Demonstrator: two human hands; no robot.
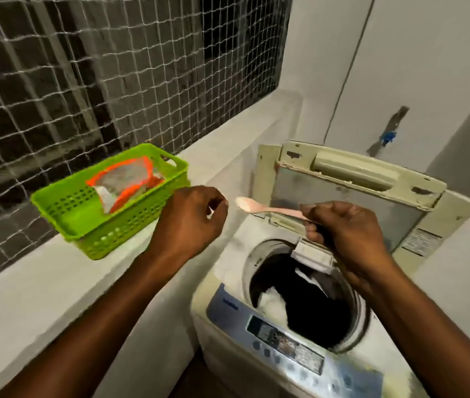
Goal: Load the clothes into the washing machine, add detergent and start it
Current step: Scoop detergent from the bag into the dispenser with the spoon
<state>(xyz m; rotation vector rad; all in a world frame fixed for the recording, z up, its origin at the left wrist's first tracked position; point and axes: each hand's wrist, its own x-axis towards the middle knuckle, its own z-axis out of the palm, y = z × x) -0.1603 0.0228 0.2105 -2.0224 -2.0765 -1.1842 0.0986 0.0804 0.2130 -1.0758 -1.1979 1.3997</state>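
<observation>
Right hand (340, 234) grips pink spoon (268, 208) over washer (228, 282); left hand (193, 216) – loosely curled, empty.

No text can be read with any certainty. The blue control panel (294, 344) at the front of the washing machine (228, 285) carries a short brand word near its left end and small print around its dark display and buttons, all too blurred to make out. A pale sticker (422, 241) on the right part of the machine's raised lid (351, 193) bears lines of fine print that are likewise illegible.
</observation>
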